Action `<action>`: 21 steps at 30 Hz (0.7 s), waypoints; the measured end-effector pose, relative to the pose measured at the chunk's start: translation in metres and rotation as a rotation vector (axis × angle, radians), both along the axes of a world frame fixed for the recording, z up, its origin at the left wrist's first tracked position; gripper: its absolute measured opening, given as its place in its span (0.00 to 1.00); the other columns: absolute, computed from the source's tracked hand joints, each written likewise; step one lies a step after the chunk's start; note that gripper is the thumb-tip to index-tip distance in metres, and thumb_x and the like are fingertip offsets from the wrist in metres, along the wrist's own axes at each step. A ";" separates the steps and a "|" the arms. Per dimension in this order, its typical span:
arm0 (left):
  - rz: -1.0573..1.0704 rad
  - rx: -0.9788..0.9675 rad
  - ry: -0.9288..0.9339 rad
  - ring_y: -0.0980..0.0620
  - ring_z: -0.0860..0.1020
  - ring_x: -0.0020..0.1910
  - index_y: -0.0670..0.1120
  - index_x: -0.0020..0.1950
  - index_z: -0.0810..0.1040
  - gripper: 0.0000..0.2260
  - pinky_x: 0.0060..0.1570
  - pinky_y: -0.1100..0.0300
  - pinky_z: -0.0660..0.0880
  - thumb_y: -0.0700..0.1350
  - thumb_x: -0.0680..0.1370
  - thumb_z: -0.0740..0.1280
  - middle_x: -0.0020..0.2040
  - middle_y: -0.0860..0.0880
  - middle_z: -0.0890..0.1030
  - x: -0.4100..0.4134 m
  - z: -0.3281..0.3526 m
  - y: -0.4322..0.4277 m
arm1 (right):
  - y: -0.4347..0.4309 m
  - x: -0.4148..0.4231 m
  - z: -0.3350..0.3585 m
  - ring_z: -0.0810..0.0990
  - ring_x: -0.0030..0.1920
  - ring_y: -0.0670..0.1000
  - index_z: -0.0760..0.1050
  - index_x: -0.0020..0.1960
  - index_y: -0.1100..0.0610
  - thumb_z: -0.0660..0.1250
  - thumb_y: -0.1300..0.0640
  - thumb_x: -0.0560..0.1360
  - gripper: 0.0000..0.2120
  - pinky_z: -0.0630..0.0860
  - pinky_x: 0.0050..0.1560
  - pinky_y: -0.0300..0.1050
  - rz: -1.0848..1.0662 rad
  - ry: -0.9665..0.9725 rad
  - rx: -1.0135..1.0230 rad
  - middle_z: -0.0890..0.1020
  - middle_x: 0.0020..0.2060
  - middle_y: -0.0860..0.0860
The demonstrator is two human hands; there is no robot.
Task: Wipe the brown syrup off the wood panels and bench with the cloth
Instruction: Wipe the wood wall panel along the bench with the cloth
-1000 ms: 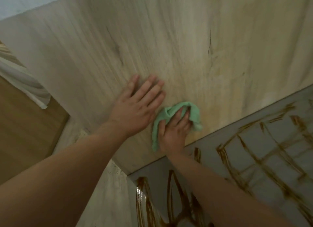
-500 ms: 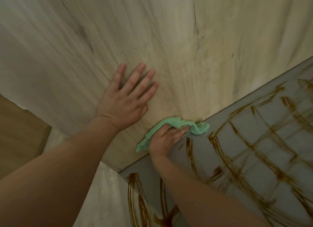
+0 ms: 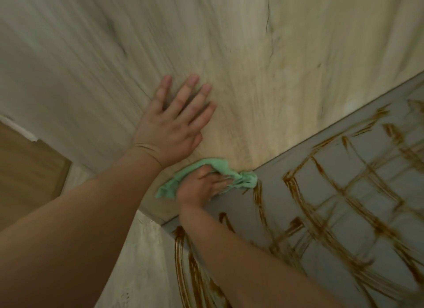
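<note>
- One view only, from the head camera; it looks forward and steeply down along both forearms, which enter from the bottom edge and the lower left
- It sits close to the work; the pale wood panel (image 3: 252,55) fills the upper two thirds of the frame, with the grey bench surface (image 3: 344,193) taking the lower right
- The frame is tilted, so the seam between panel and bench runs diagonally up to the right
- The left hand (image 3: 174,126) lies near the centre; the right hand (image 3: 202,186) and green cloth (image 3: 238,177) lie just below it
- The wide lens bends the edges; fine detail is motion-blurred
- No second view shares the scene
</note>
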State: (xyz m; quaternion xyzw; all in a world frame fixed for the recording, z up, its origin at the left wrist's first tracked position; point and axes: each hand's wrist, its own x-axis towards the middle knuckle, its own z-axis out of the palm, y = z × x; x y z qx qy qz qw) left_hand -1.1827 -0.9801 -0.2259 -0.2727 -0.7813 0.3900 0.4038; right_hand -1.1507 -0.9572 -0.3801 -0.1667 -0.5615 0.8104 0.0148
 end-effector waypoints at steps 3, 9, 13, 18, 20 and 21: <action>-0.003 0.009 -0.009 0.36 0.60 0.80 0.45 0.78 0.71 0.24 0.76 0.29 0.54 0.49 0.82 0.58 0.80 0.41 0.66 0.002 0.002 0.000 | 0.031 -0.034 0.028 0.42 0.82 0.64 0.33 0.82 0.64 0.43 0.46 0.87 0.33 0.41 0.81 0.57 0.014 -0.435 -0.096 0.37 0.81 0.65; 0.005 0.106 -0.089 0.39 0.62 0.81 0.46 0.76 0.73 0.23 0.78 0.33 0.54 0.46 0.80 0.60 0.79 0.43 0.68 0.011 0.009 0.008 | 0.113 -0.098 0.061 0.44 0.82 0.65 0.42 0.84 0.60 0.45 0.44 0.87 0.32 0.40 0.79 0.60 -0.214 -0.395 0.029 0.44 0.83 0.64; -0.008 0.156 -0.150 0.42 0.65 0.79 0.44 0.70 0.78 0.20 0.76 0.35 0.59 0.44 0.78 0.62 0.79 0.42 0.69 0.024 0.031 0.011 | 0.146 -0.123 0.072 0.44 0.83 0.64 0.39 0.84 0.56 0.44 0.43 0.87 0.32 0.42 0.80 0.60 -0.254 -0.241 0.182 0.42 0.83 0.60; 0.072 0.212 0.020 0.41 0.63 0.80 0.46 0.73 0.75 0.24 0.76 0.33 0.56 0.48 0.78 0.66 0.80 0.43 0.66 0.029 0.080 0.001 | 0.068 -0.033 0.054 0.42 0.81 0.71 0.42 0.83 0.64 0.50 0.42 0.84 0.38 0.44 0.78 0.67 -0.081 0.318 0.607 0.39 0.82 0.65; 0.105 0.196 0.000 0.40 0.62 0.80 0.46 0.75 0.73 0.25 0.77 0.33 0.54 0.49 0.77 0.65 0.81 0.43 0.65 0.030 0.089 0.004 | 0.046 -0.004 0.036 0.51 0.78 0.75 0.46 0.83 0.64 0.54 0.38 0.81 0.41 0.55 0.75 0.74 0.007 0.434 0.829 0.47 0.81 0.69; 0.111 0.175 -0.018 0.40 0.61 0.81 0.46 0.74 0.74 0.25 0.77 0.32 0.53 0.50 0.77 0.64 0.81 0.43 0.64 0.029 0.090 0.007 | 0.052 -0.008 0.035 0.56 0.76 0.75 0.46 0.83 0.60 0.54 0.36 0.80 0.42 0.59 0.73 0.74 0.035 0.458 0.893 0.50 0.80 0.69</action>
